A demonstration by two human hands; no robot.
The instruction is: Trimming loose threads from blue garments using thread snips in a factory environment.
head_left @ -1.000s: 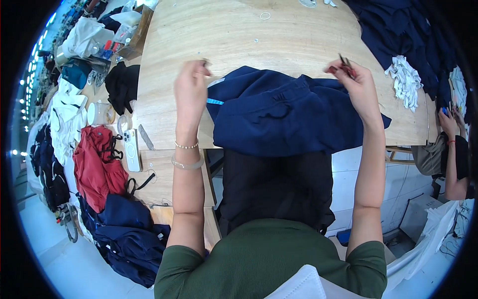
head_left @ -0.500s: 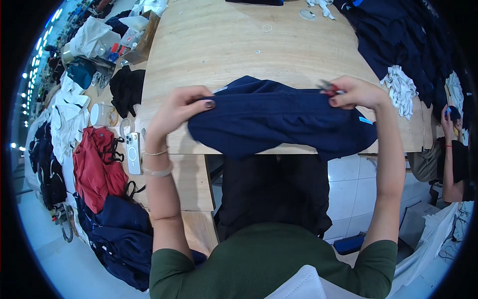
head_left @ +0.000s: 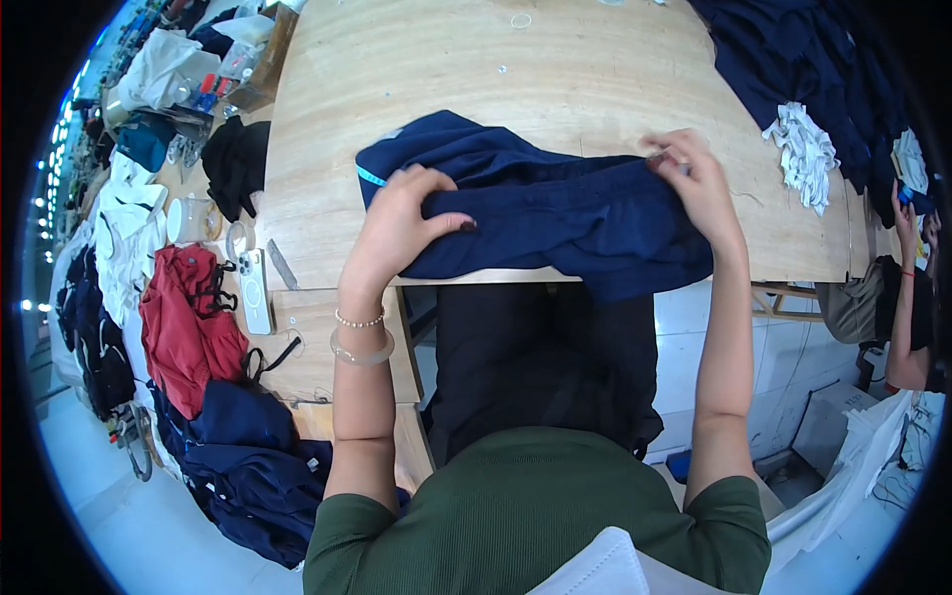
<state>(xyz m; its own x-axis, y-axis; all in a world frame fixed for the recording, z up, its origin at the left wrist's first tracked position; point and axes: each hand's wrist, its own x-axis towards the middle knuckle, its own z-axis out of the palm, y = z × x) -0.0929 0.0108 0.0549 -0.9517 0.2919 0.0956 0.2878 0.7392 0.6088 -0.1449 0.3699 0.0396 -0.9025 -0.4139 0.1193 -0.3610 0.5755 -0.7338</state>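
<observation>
A navy blue garment (head_left: 555, 223), loosely bunched, lies across the table's front edge with its lower part hanging over. My left hand (head_left: 412, 213) pinches the cloth along a seam, its thumb on top near the garment's left end. At the right end, my right hand (head_left: 689, 178) has its fingers closed at the garment's upper edge. That hand is smeared by motion, and the small red-handled snips in it show only as a blur. A light blue strip (head_left: 370, 176) shows at the garment's left edge.
Left of me lie a phone (head_left: 255, 293), a red bag (head_left: 190, 322), a plastic tub (head_left: 190, 220) and white garments. A crumpled white cloth (head_left: 801, 159) and a dark blue cloth pile (head_left: 793, 69) lie at the right. Another person's arm (head_left: 904, 288) shows at the far right.
The garment has been shifted and turned, so the light blue strip has gone from its right end to its left. My left hand has moved inward along the cloth; my right hand has risen slightly.
</observation>
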